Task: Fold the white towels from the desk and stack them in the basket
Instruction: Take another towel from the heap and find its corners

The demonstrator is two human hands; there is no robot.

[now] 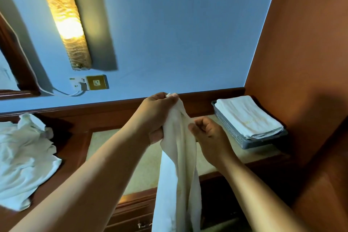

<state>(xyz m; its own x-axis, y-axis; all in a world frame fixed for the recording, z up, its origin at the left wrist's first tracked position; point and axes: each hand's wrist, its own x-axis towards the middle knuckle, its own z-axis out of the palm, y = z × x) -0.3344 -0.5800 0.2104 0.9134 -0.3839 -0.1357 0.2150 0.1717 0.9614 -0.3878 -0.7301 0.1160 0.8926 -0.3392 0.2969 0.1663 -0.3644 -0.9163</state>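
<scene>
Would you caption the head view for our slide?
Left hand and right hand grip a hanging towel; folded towels in basket.

At frame centre the left hand (160,113) grips a hanging white towel (178,165), right hand (209,135) pinching its edge, basket (235,133) at right

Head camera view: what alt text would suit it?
Two bare hands hold a hanging white towel over a wooden desk, the left hand gripping its top, the right hand pinching an edge. Folded towels lie in a grey basket at right; unfolded towels lie heaped at left.
</scene>
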